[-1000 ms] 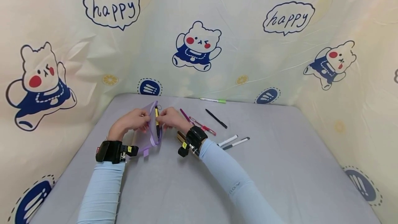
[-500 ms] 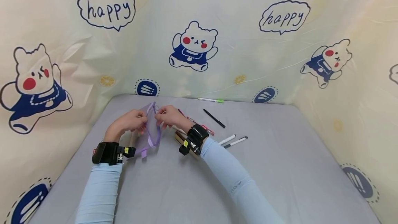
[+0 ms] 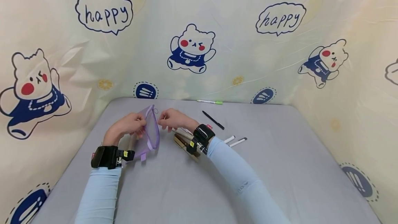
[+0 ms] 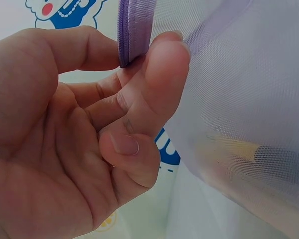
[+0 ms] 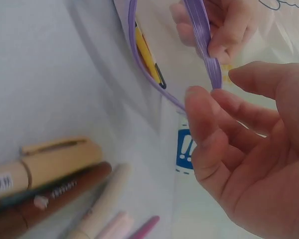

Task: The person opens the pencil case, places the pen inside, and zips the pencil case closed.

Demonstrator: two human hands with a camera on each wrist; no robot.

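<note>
My left hand [image 3: 132, 123] pinches the zippered edge of a purple mesh pencil pouch [image 3: 152, 132] at the left of the table. The pouch's mouth gapes toward the right. Inside it lies a yellow and black pen [image 5: 147, 52], and its blurred yellow part shows through the mesh in the left wrist view. Just right of the mouth is my right hand [image 3: 174, 119], its fingers loosely bent and holding nothing. In the right wrist view its thumb stands apart from the fingers, and the fingertips overlap the pouch's purple edge.
Under my right wrist lie a tan marker [image 5: 65, 162], a brown marker [image 5: 55, 201] and other pens. Farther right are a black pen [image 3: 213, 120] and white pens [image 3: 237, 142]. A green-capped marker [image 3: 209, 102] lies at the back edge, before a printed curtain [image 3: 236, 54].
The yellow and black pen, held upright at the pouch's mouth by my right hand, has gone down into the pouch. My right hand has let go and drawn slightly right.
</note>
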